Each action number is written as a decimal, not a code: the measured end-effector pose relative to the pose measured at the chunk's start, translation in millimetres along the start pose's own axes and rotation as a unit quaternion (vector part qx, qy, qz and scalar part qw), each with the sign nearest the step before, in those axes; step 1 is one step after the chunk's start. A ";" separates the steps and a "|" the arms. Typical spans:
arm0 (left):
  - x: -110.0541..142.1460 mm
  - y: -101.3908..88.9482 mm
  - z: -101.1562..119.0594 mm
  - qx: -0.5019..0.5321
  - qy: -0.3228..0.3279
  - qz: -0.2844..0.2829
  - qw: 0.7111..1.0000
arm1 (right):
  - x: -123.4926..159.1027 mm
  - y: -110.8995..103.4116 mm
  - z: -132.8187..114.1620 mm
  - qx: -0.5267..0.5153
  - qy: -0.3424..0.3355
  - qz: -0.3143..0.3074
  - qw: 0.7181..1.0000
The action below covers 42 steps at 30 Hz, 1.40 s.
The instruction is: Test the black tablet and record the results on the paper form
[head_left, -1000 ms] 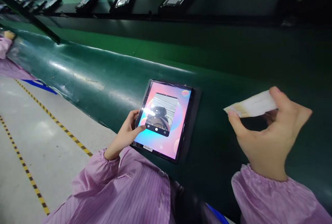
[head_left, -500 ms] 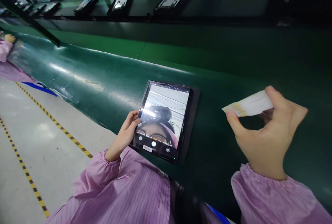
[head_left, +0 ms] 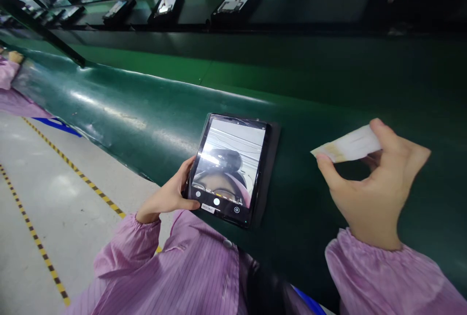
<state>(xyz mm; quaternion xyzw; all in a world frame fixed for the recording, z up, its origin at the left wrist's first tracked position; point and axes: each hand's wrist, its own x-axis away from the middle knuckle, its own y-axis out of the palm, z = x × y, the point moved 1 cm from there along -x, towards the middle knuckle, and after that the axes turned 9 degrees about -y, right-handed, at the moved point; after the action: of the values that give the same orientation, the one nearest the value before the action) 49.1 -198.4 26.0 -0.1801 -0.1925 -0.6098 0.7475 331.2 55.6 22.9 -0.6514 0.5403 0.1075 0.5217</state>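
**Camera preview fills tablet screen on green conveyor**

A worker in a pink striped smock steadied a black-framed, glossy rectangular tablet (head_left: 229,169) lying flat on the dark green rubber conveyor belt (head_left: 127,110), the left hand (head_left: 170,197) closed on its lower left corner with the thumb resting on the bottom edge of the glass. A second earlier the screen had shown a pink and blue wallpaper with a small camera window in the middle; by this moment the camera preview covered the whole display, with a row of controls along its lower edge, so the device appeared to have opened its camera fully and to be responding. The left hand had slid a little lower along the tablet's corner in that time.

The right hand (head_left: 368,193), raised well apart from the tablet over the belt, pinched a small white folded cloth strip with a yellowed tip (head_left: 345,145) between thumb and fingertips, much as it had been held before.

On the upper shelf behind the belt stood a row of black trays carrying flat devices (head_left: 235,1). Another worker's pink sleeve (head_left: 9,76) showed at the far left.
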 end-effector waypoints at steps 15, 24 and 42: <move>-30.7 19.1 -1.0 0.039 -0.011 0.229 0.973 | -0.7 -0.3 -1.4 -0.014 -0.004 0.004 1.000; -28.7 22.4 8.6 0.031 -0.011 0.251 0.968 | -1.7 -0.8 -3.2 -0.013 0.003 0.005 1.000; -17.3 -1.6 16.1 -0.115 -0.031 0.254 0.960 | -0.8 -33.6 32.9 0.117 0.143 -0.016 0.983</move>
<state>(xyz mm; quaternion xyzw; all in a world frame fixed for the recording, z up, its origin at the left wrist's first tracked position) 43.3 -176.0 31.1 -0.3267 -0.0926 -0.4118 0.8457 372.2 78.0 28.1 -0.6035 0.6073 -0.0588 0.5133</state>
